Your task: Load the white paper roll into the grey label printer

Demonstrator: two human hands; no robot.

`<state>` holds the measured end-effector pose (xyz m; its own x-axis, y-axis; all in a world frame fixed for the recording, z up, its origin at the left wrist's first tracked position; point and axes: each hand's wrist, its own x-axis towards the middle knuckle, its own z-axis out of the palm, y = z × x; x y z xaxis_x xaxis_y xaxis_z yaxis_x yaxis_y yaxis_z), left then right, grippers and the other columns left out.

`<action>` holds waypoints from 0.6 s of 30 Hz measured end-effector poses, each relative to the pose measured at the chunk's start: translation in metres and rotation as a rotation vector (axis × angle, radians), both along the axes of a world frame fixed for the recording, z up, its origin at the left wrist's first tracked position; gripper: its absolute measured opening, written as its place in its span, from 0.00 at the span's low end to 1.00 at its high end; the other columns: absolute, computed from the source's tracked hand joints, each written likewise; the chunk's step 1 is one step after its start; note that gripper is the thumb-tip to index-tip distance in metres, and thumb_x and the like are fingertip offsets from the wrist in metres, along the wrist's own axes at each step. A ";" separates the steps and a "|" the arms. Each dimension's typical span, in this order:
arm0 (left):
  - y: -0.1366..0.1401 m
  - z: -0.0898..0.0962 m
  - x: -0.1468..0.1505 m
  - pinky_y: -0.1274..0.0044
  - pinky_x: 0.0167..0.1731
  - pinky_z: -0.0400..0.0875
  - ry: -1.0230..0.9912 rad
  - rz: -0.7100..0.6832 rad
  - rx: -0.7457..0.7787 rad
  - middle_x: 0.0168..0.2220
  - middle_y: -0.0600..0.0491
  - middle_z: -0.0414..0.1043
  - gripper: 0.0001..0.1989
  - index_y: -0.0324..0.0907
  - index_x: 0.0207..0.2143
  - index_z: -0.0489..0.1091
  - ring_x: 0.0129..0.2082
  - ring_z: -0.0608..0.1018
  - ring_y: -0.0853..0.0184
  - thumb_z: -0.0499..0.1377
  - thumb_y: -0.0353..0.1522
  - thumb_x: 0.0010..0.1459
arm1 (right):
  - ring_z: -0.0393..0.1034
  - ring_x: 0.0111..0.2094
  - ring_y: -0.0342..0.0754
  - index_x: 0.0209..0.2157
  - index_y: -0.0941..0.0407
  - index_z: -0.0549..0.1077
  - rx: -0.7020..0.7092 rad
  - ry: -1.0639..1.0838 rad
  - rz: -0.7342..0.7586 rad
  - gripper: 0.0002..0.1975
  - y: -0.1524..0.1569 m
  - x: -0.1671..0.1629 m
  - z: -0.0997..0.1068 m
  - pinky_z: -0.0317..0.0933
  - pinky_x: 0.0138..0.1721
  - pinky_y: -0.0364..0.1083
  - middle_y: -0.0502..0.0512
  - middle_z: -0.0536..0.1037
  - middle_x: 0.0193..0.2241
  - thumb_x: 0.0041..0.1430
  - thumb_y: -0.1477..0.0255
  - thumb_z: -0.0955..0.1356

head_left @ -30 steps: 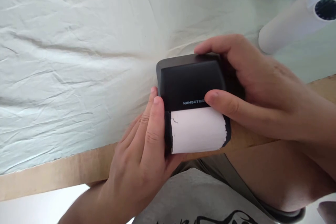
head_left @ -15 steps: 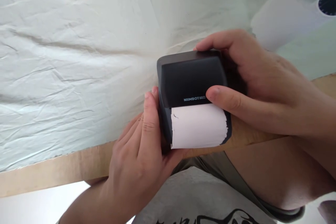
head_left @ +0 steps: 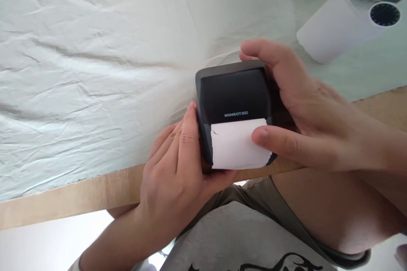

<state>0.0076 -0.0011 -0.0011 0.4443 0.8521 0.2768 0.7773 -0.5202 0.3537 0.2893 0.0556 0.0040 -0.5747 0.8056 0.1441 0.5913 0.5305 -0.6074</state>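
Head view: a black printer (head_left: 235, 95) was clamped between the left hand (head_left: 178, 165) and right hand (head_left: 318, 114) above the brown table edge (head_left: 124, 187), long axis running front to back, the end with white paper (head_left: 233, 148) pointing toward the wearer (head_left: 235, 233). The left hand lay along one side, thumb beneath; the right cupped the other, thumb over the paper.
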 end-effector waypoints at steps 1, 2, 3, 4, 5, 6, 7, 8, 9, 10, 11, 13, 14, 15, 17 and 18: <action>0.000 0.000 0.001 0.51 0.71 0.89 0.004 -0.008 -0.007 0.75 0.41 0.81 0.48 0.50 0.90 0.43 0.70 0.88 0.44 0.64 0.51 0.83 | 0.79 0.67 0.54 0.86 0.57 0.46 0.028 -0.009 0.005 0.47 0.000 0.001 0.000 0.86 0.64 0.56 0.68 0.71 0.74 0.84 0.39 0.58; 0.000 0.001 0.002 0.51 0.70 0.90 0.019 -0.013 -0.003 0.74 0.40 0.82 0.47 0.49 0.90 0.45 0.69 0.89 0.44 0.64 0.51 0.83 | 0.78 0.69 0.55 0.87 0.57 0.47 0.050 -0.009 0.003 0.47 -0.001 0.002 0.000 0.86 0.66 0.57 0.68 0.71 0.75 0.85 0.40 0.59; 0.001 0.001 0.002 0.51 0.69 0.90 0.036 -0.009 0.004 0.72 0.38 0.83 0.46 0.48 0.89 0.46 0.68 0.90 0.45 0.63 0.51 0.84 | 0.78 0.71 0.55 0.87 0.57 0.48 0.060 -0.007 0.004 0.47 -0.001 0.002 0.000 0.85 0.67 0.57 0.68 0.70 0.77 0.85 0.40 0.59; 0.001 0.002 0.003 0.52 0.68 0.91 0.050 -0.007 0.013 0.71 0.37 0.84 0.45 0.47 0.89 0.46 0.67 0.91 0.46 0.63 0.52 0.84 | 0.76 0.74 0.56 0.87 0.56 0.48 0.062 -0.004 0.004 0.47 0.000 0.003 -0.001 0.85 0.69 0.59 0.67 0.69 0.78 0.84 0.40 0.60; 0.001 0.003 0.003 0.52 0.67 0.91 0.056 -0.002 0.018 0.69 0.37 0.85 0.45 0.47 0.89 0.47 0.65 0.92 0.47 0.62 0.53 0.84 | 0.75 0.76 0.57 0.87 0.56 0.49 0.061 -0.002 0.007 0.47 0.000 0.003 -0.002 0.84 0.71 0.60 0.66 0.68 0.79 0.84 0.40 0.60; 0.001 0.003 0.003 0.53 0.66 0.92 0.056 0.004 0.021 0.68 0.37 0.86 0.45 0.47 0.89 0.47 0.64 0.92 0.47 0.62 0.53 0.84 | 0.73 0.78 0.58 0.87 0.56 0.49 0.060 -0.002 0.012 0.47 0.000 0.003 -0.003 0.83 0.73 0.61 0.66 0.67 0.80 0.84 0.40 0.60; 0.001 0.003 0.004 0.53 0.66 0.92 0.052 0.005 0.018 0.68 0.38 0.87 0.45 0.48 0.88 0.47 0.63 0.93 0.47 0.62 0.53 0.84 | 0.71 0.80 0.58 0.87 0.56 0.49 0.066 0.001 0.018 0.47 0.001 0.004 -0.004 0.82 0.75 0.62 0.66 0.66 0.81 0.84 0.41 0.61; 0.001 0.003 0.004 0.52 0.66 0.92 0.045 0.005 0.012 0.68 0.39 0.87 0.44 0.49 0.88 0.47 0.63 0.93 0.47 0.62 0.53 0.84 | 0.70 0.81 0.58 0.87 0.57 0.48 0.072 0.001 0.022 0.47 0.001 0.004 -0.004 0.81 0.76 0.62 0.66 0.65 0.82 0.84 0.41 0.61; 0.001 0.003 0.004 0.53 0.66 0.92 0.036 0.003 0.003 0.69 0.40 0.86 0.44 0.50 0.88 0.48 0.64 0.92 0.47 0.63 0.53 0.84 | 0.70 0.81 0.58 0.87 0.59 0.48 0.075 -0.005 0.027 0.48 0.002 0.004 -0.005 0.80 0.77 0.62 0.67 0.65 0.82 0.84 0.42 0.61; 0.001 0.003 0.003 0.53 0.67 0.91 0.024 0.006 -0.011 0.70 0.41 0.85 0.43 0.51 0.88 0.49 0.66 0.91 0.47 0.64 0.52 0.83 | 0.71 0.80 0.58 0.87 0.60 0.47 0.078 -0.010 0.031 0.48 0.003 0.005 -0.005 0.81 0.76 0.61 0.69 0.65 0.81 0.84 0.42 0.62; 0.001 0.003 0.003 0.53 0.68 0.90 0.009 0.014 -0.030 0.71 0.41 0.84 0.42 0.52 0.87 0.51 0.67 0.90 0.47 0.65 0.52 0.83 | 0.73 0.78 0.58 0.87 0.60 0.46 0.072 -0.018 0.034 0.49 0.004 0.005 -0.005 0.82 0.73 0.60 0.70 0.66 0.81 0.84 0.42 0.62; 0.002 0.004 0.002 0.53 0.69 0.90 -0.021 0.030 -0.090 0.73 0.42 0.83 0.42 0.52 0.85 0.55 0.68 0.90 0.45 0.67 0.52 0.80 | 0.78 0.73 0.58 0.87 0.57 0.46 0.044 -0.033 0.036 0.48 0.007 0.006 -0.004 0.85 0.66 0.58 0.70 0.69 0.78 0.84 0.42 0.62; 0.003 0.004 0.001 0.52 0.68 0.90 -0.034 0.041 -0.118 0.73 0.42 0.82 0.43 0.51 0.85 0.57 0.67 0.90 0.44 0.70 0.51 0.79 | 0.79 0.69 0.57 0.86 0.54 0.48 0.030 -0.033 0.027 0.46 0.007 0.005 -0.003 0.86 0.62 0.58 0.69 0.71 0.76 0.84 0.41 0.62; 0.003 0.004 0.000 0.51 0.69 0.89 -0.042 0.051 -0.139 0.74 0.40 0.82 0.45 0.49 0.84 0.58 0.68 0.90 0.42 0.71 0.51 0.77 | 0.81 0.67 0.57 0.86 0.52 0.50 0.019 -0.022 0.007 0.45 0.008 0.005 -0.002 0.86 0.61 0.58 0.67 0.72 0.74 0.84 0.40 0.62; 0.005 0.005 -0.002 0.49 0.71 0.87 -0.043 0.046 -0.158 0.76 0.36 0.79 0.47 0.45 0.83 0.59 0.72 0.87 0.38 0.72 0.52 0.74 | 0.80 0.67 0.56 0.84 0.47 0.56 0.011 0.016 -0.065 0.42 0.008 0.004 -0.001 0.85 0.64 0.60 0.62 0.74 0.72 0.83 0.39 0.63; 0.005 0.004 -0.003 0.49 0.72 0.86 -0.035 0.034 -0.160 0.77 0.34 0.77 0.47 0.42 0.83 0.60 0.74 0.85 0.37 0.72 0.53 0.74 | 0.79 0.68 0.57 0.83 0.46 0.57 0.015 0.040 -0.107 0.42 0.008 0.005 0.000 0.84 0.67 0.61 0.60 0.74 0.71 0.82 0.38 0.63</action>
<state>0.0042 0.0042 0.0033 0.4071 0.9008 0.1511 0.7793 -0.4288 0.4569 0.2941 0.0636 0.0036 -0.4788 0.8597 0.1778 0.6207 0.4747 -0.6240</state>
